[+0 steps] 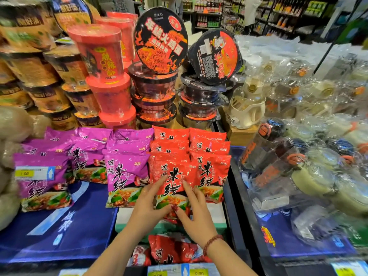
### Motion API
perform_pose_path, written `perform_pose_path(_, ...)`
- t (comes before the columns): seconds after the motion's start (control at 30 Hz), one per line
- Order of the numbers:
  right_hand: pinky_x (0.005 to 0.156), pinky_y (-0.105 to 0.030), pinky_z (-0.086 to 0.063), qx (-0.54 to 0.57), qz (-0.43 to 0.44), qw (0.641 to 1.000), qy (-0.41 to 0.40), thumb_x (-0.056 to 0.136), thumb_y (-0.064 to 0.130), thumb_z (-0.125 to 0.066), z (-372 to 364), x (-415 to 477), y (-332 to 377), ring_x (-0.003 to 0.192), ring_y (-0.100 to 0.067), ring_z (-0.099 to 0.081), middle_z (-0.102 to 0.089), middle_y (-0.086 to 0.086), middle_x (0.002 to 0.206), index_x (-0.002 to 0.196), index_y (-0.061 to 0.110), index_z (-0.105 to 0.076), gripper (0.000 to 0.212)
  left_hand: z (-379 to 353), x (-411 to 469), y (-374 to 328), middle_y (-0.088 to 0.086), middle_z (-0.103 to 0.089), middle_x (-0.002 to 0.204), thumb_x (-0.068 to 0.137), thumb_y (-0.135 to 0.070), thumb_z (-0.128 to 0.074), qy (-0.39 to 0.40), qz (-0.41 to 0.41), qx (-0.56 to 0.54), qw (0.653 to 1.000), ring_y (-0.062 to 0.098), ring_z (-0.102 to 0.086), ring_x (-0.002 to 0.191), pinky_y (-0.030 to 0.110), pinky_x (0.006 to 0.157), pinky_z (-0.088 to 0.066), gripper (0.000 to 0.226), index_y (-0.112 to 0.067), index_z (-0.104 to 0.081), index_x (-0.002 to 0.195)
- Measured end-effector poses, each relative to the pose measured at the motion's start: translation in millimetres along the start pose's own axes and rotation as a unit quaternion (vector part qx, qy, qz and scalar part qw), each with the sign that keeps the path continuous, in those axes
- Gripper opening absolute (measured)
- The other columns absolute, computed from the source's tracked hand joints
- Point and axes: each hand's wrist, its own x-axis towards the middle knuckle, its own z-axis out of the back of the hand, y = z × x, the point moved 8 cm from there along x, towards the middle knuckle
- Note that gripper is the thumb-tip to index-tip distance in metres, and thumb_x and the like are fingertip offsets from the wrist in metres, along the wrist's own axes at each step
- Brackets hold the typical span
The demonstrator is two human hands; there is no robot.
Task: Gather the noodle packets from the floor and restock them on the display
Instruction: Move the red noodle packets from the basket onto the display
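We see a red packet (173, 176) lying face-up on the display (59, 226), fronting the red stack (209, 144); loose packets (173, 250) lie below.

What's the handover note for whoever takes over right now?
Left hand: open, straight fingers resting on the front red plastic noodle packet.
Right hand: open, fingers on the same packet.
Done: other red packets stand in rows on the blue-covered display, with purple plastic noodle packets in rows to their left.
Left: settle this packet, then fetch the loose red packets lying below the display edge, near the wrists.
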Motion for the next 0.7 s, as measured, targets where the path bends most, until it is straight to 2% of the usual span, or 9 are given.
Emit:
perform_pose_path(0.1, 0.092, -0.015, -0.039, -0.052, 0.004, 0.999, 0.007, 0.098, 0.032, -0.049, -8, -4, -4, 0.103, 0.004, -0.042, -0.020, 0.008, 0.149, 0.136, 0.064, -0.004, 0.067, -8, -12, 21, 0.005, -0.012, 0.159, 0.080, -0.029, -0.078, 0.001, 0.022, 0.068, 0.997, 0.025, -0.024, 0.143, 0.036, 0.110, -0.031, 0.097, -0.074, -0.011, 0.134)
perform_pose_path(0.17, 0.097, -0.023, -0.044, -0.123, -0.008, 0.992, 0.013, 0.099, 0.037, -0.047, -15, -5, -8, 0.122, -0.009, -0.045, -0.013, 0.004, 0.156, 0.141, 0.060, 0.003, 0.069, -7, -19, 25, 0.009, -0.008, 0.160, 0.077, -0.032, -0.081, -0.036, -0.006, 0.140, 0.989, 0.031, -0.021, 0.145, 0.041, 0.108, -0.037, 0.103, -0.066, -0.008, 0.142)
perform_pose_path(0.2, 0.103, -0.028, -0.043, -0.181, -0.006, 0.984, -0.003, 0.098, 0.037, -0.050, -16, -4, -7, 0.136, -0.016, -0.037, -0.008, 0.000, 0.159, 0.145, 0.054, 0.003, 0.072, -5, -21, 23, 0.012, -0.013, 0.160, 0.073, -0.034, -0.083, -0.063, -0.034, 0.186, 0.980, 0.033, -0.021, 0.145, 0.044, 0.106, -0.039, 0.103, -0.056, -0.015, 0.147)
perform_pose_path(0.3, 0.106, -0.040, -0.040, -0.323, 0.082, 0.938, -0.094, 0.079, 0.036, -0.074, -12, 1, 8, 0.139, -0.031, -0.036, -0.028, -0.014, 0.155, 0.149, 0.029, -0.032, 0.081, -7, -20, 12, 0.012, -0.030, 0.155, 0.064, -0.039, -0.087, -0.082, -0.155, 0.283, 0.943, 0.034, -0.026, 0.142, 0.048, 0.108, -0.034, 0.104, -0.022, -0.031, 0.150)
perform_pose_path(0.37, 0.110, -0.043, -0.034, -0.362, 0.131, 0.916, -0.117, 0.073, 0.040, -0.076, -12, 9, 13, 0.138, -0.029, -0.033, -0.038, -0.015, 0.150, 0.143, 0.020, -0.043, 0.079, -13, -16, 11, 0.006, -0.026, 0.157, 0.072, -0.047, -0.079, -0.053, -0.212, 0.328, 0.919, 0.030, -0.024, 0.142, 0.045, 0.112, -0.029, 0.102, -0.022, -0.023, 0.153)
perform_pose_path(0.43, 0.115, -0.044, -0.029, -0.389, 0.180, 0.896, -0.113, 0.083, 0.045, -0.063, -14, 15, 15, 0.139, -0.027, -0.028, -0.032, -0.013, 0.153, 0.145, 0.017, -0.037, 0.073, -14, -10, 19, 0.002, -0.011, 0.163, 0.083, -0.059, -0.052, -0.031, -0.218, 0.376, 0.900, 0.027, -0.021, 0.143, 0.043, 0.114, -0.025, 0.092, -0.025, -0.006, 0.156)
perform_pose_path(0.5, 0.113, -0.042, -0.032, -0.408, 0.196, 0.886, -0.099, 0.086, 0.050, -0.053, -14, 22, 11, 0.139, -0.027, -0.033, -0.027, -0.010, 0.153, 0.152, 0.015, -0.023, 0.080, -15, -5, 28, 0.001, 0.004, 0.164, 0.085, -0.066, -0.035, -0.012, -0.201, 0.401, 0.893, 0.025, -0.017, 0.144, 0.039, 0.117, -0.015, 0.089, -0.024, 0.001, 0.155)
perform_pose_path(0.6, 0.107, -0.041, -0.033, -0.409, 0.180, 0.893, -0.059, 0.075, 0.056, -0.069, -17, 30, 3, 0.135, -0.026, -0.042, -0.030, -0.010, 0.152, 0.153, 0.015, -0.001, 0.112, -17, -1, 34, 0.003, -0.002, 0.163, 0.092, -0.072, -0.017, 0.010, -0.176, 0.429, 0.886, 0.025, -0.017, 0.145, 0.040, 0.117, -0.024, 0.083, -0.022, 0.002, 0.155)
perform_pose_path(0.7, 0.106, -0.040, -0.033, -0.399, 0.175, 0.899, -0.051, 0.071, 0.057, -0.072, -17, 35, 0, 0.135, -0.026, -0.043, -0.028, -0.011, 0.151, 0.154, 0.014, -0.008, 0.114, -14, 2, 33, 0.003, -0.010, 0.160, 0.091, -0.074, -0.010, 0.022, -0.155, 0.444, 0.882, 0.025, -0.011, 0.148, 0.041, 0.115, -0.024, 0.084, -0.021, 0.003, 0.156)
